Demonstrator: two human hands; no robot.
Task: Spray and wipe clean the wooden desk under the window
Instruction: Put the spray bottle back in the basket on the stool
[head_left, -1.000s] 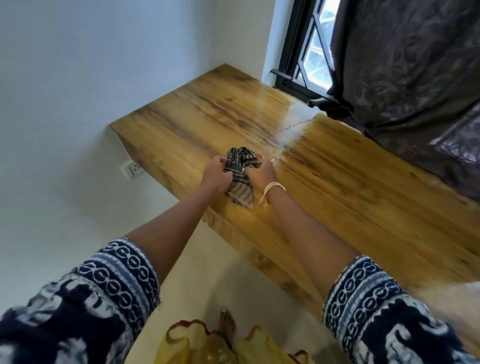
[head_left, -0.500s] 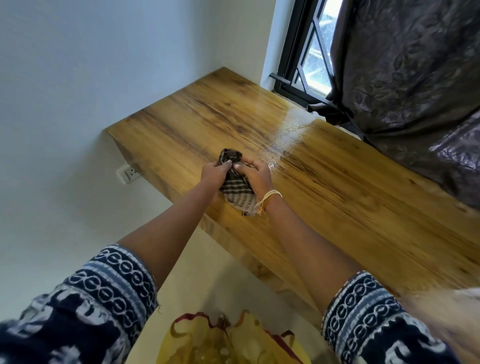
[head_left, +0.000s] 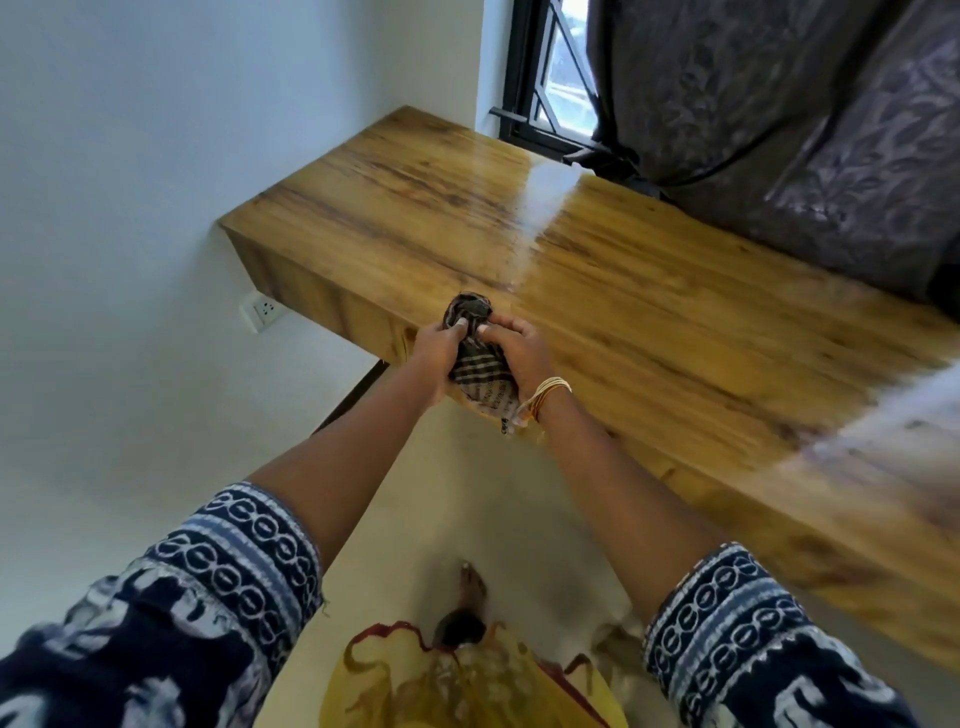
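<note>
Both hands, left hand (head_left: 435, 354) and right hand (head_left: 521, 358), bunch checked cloth (head_left: 475, 358) at wooden desk (head_left: 675, 332) front edge; wet sheen mid-desk, wiping seemingly unfinished.

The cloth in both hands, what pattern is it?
Checked, dark with pale stripes; the cloth shows best in the head view.

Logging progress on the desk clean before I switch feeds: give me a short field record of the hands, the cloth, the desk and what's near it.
left hand: grips the cloth
right hand: grips the cloth, bangles at wrist
cloth: checked, bunched between both hands at the desk's near edge
desk: wooden, glossy streak running from the window
window: dark frame, far side
curtain: dark, hanging over the desk's back right
wall socket: below the desk's left end
</note>
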